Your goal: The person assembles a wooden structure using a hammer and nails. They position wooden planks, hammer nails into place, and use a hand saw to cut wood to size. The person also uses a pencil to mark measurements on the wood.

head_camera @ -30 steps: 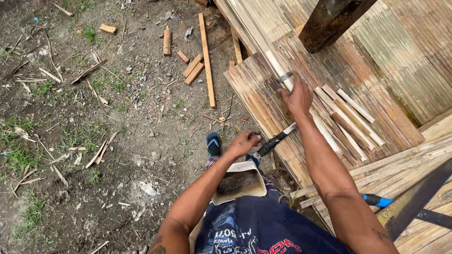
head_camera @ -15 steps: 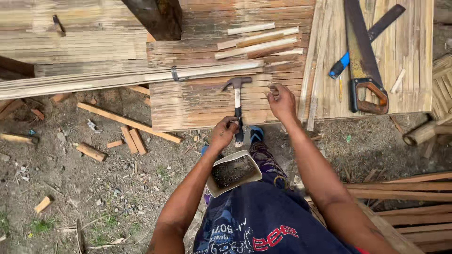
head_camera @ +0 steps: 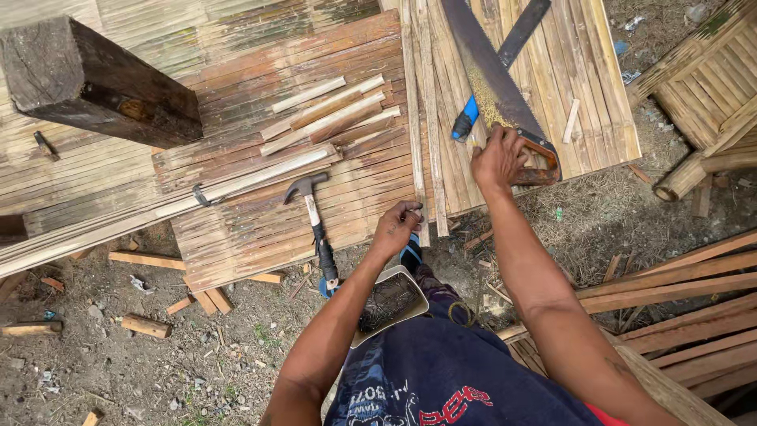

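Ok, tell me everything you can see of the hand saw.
The hand saw lies flat on the pale bamboo slat panel, its blade running from the top of the view down to the right. The blade is long, dark and dull, metal by the look, with yellowish dust along one edge. Its handle is reddish-brown with an open grip hole. The right hand is on the handle end. A dark tool with a blue grip passes beneath the blade.
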